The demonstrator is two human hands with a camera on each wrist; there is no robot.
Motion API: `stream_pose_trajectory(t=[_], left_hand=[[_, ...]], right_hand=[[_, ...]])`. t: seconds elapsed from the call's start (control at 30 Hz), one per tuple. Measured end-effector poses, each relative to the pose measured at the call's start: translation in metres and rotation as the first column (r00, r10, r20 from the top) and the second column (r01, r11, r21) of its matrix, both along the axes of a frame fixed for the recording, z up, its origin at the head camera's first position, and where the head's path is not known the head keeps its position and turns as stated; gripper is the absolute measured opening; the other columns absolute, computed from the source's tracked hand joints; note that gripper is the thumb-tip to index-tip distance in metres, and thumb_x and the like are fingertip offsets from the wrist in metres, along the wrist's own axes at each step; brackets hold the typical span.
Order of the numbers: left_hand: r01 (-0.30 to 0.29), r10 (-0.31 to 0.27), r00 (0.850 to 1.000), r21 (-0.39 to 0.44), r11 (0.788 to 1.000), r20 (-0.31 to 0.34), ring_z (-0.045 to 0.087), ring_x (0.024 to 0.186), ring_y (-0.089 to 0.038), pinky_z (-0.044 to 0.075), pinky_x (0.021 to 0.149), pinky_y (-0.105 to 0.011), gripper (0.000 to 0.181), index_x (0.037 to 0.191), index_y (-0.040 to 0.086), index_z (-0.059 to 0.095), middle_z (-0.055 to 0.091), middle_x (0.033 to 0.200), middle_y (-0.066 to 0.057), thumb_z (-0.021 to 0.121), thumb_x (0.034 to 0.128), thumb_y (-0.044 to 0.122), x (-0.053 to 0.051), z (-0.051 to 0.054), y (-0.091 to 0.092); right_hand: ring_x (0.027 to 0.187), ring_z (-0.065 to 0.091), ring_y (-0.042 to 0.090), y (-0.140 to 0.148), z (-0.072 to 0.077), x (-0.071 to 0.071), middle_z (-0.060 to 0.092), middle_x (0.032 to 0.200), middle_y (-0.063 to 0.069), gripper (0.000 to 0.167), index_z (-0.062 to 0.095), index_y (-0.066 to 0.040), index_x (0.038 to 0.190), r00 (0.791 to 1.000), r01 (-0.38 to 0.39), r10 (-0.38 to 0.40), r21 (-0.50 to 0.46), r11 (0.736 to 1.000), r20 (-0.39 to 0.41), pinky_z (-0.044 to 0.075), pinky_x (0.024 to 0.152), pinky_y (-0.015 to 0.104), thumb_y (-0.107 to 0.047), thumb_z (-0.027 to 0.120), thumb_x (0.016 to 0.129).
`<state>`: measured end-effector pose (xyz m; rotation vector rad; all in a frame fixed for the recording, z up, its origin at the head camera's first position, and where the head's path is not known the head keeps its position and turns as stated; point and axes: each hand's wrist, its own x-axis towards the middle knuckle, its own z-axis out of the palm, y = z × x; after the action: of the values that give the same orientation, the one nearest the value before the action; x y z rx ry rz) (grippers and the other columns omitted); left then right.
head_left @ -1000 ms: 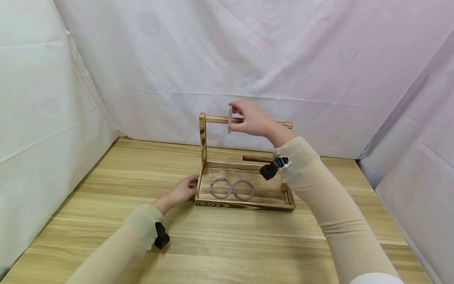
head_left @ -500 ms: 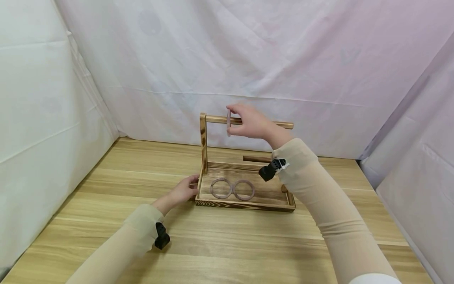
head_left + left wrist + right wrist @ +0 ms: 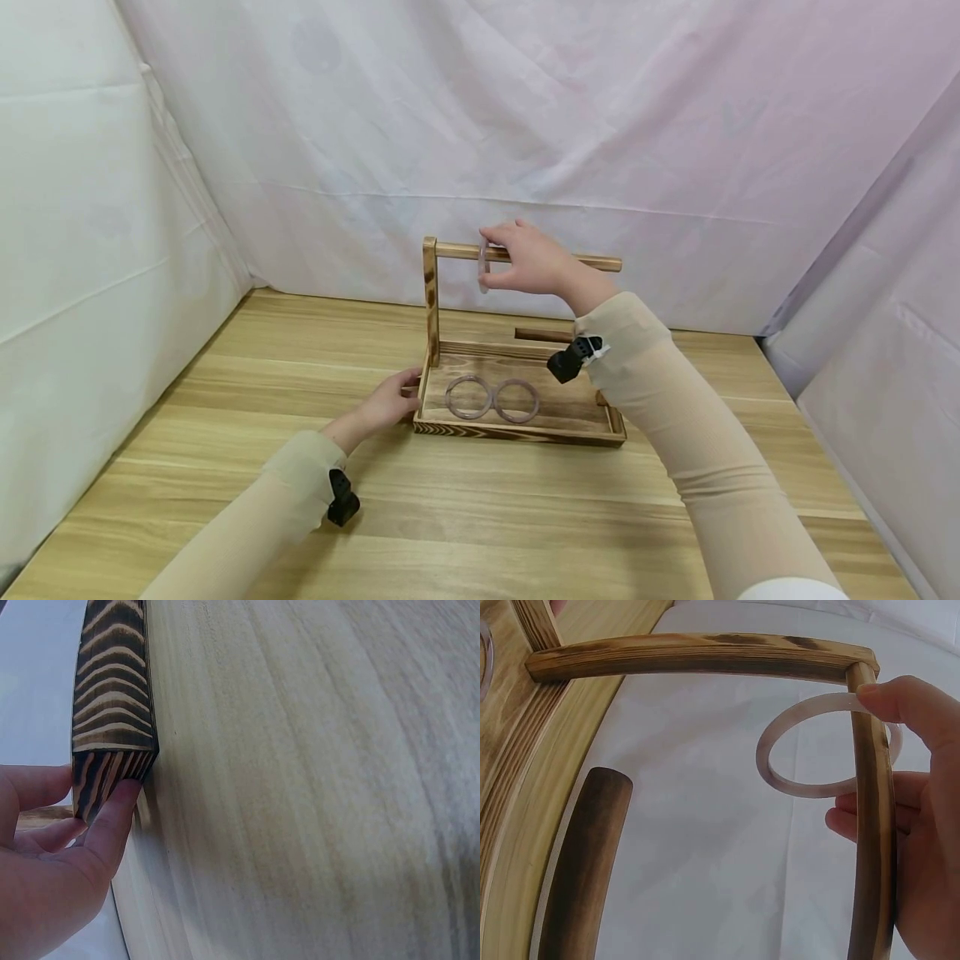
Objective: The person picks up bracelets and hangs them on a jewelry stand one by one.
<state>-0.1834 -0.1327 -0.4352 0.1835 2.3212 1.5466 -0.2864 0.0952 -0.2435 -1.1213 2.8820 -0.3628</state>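
In the head view, a wooden stand joins a shallow tray (image 3: 517, 435) to a raised horizontal bar (image 3: 596, 262). My right hand (image 3: 532, 260) pinches a pale pinkish bangle (image 3: 806, 791) between thumb and fingers. The bar runs through this ring near its upright post (image 3: 431, 304). Two similar bangles, a left one (image 3: 448, 400) and a right one (image 3: 537, 404), lie side by side in the tray. My left hand (image 3: 386, 402) touches the tray's left end with thumb and fingertips, its fingers fairly straight. In the left wrist view, the thumb presses the dark-grained corner (image 3: 112, 682).
A shorter, lower bar (image 3: 542, 335) extends at the stand's back, partly behind the right forearm. The stand rests on a light wooden table (image 3: 480, 517). Pale cloth (image 3: 360, 125) hangs behind and on both sides. Small black wrist cameras are strapped to both sleeves.
My right hand has lowered the bangle slightly and shifted it a little left along the bar, and one finger has lifted. My left hand and the two bangles in the tray look unchanged.
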Motion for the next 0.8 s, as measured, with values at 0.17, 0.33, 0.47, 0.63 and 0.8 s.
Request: stream_pose_trajectory(t=[0.17, 0.33, 0.47, 0.63, 0.8], left_hand=[[0.008, -0.008, 1.0, 0.003, 1.0, -0.001, 0.041, 0.125, -0.047, 0.046, 0.101, -0.046, 0.057, 0.141, -0.015, 0.021, 0.037, 0.135, -0.036, 0.043, 0.0897, -0.006, 0.001, 0.001, 0.001], [0.014, -0.014, 1.0, 0.006, 1.0, -0.012, 0.041, 0.125, -0.047, 0.046, 0.1, -0.047, 0.056, 0.14, -0.016, 0.022, 0.037, 0.135, -0.037, 0.044, 0.0894, -0.006, 0.001, 0.001, 0.001], [0.018, -0.018, 1.0, -0.002, 1.0, -0.014, 0.041, 0.125, -0.047, 0.046, 0.101, -0.047, 0.056, 0.14, -0.016, 0.022, 0.037, 0.136, -0.037, 0.044, 0.0897, -0.006, 0.001, 0.001, 0.001], [0.016, -0.016, 1.0, -0.002, 1.0, -0.004, 0.041, 0.126, -0.047, 0.046, 0.1, -0.047, 0.057, 0.141, -0.016, 0.021, 0.037, 0.136, -0.037, 0.044, 0.0896, -0.006, 0.0, 0.001, -0.001], [0.005, -0.005, 1.0, 0.004, 1.0, 0.004, 0.04, 0.126, -0.047, 0.046, 0.101, -0.047, 0.057, 0.141, -0.015, 0.021, 0.036, 0.136, -0.036, 0.043, 0.0897, -0.006, -0.001, 0.001, -0.003]], right_hand=[[0.139, 0.033, 0.025, 0.001, 0.0, 0.001, 0.037, 0.148, 0.012, 0.076, 0.029, -0.006, 0.147, 1.0, 0.017, -0.017, 0.03, 0.999, -0.004, 0.005, 0.122, 0.038, -0.041, 0.06, 0.087], [0.14, 0.03, 0.025, 0.003, 0.0, 0.002, 0.036, 0.149, 0.012, 0.082, 0.026, -0.007, 0.148, 1.0, 0.03, -0.03, 0.031, 0.999, 0.005, 0.004, 0.122, 0.038, -0.047, 0.061, 0.086], [0.142, 0.024, 0.026, 0.005, 0.0, 0.004, 0.031, 0.152, 0.011, 0.087, 0.023, -0.01, 0.149, 0.998, 0.061, -0.061, 0.018, 0.998, 0.029, 0.005, 0.122, 0.039, -0.053, 0.061, 0.083], [0.144, 0.02, 0.026, 0.008, 0.001, 0.005, 0.025, 0.154, 0.011, 0.09, 0.02, -0.012, 0.15, 0.995, 0.088, -0.089, 0.018, 0.996, 0.053, 0.003, 0.122, 0.04, -0.056, 0.06, 0.083], [0.144, 0.021, 0.025, 0.01, 0.001, 0.003, 0.024, 0.155, 0.01, 0.089, 0.021, -0.012, 0.15, 0.995, 0.095, -0.096, 0.026, 0.995, 0.031, -0.001, 0.121, 0.043, -0.058, 0.057, 0.084]])
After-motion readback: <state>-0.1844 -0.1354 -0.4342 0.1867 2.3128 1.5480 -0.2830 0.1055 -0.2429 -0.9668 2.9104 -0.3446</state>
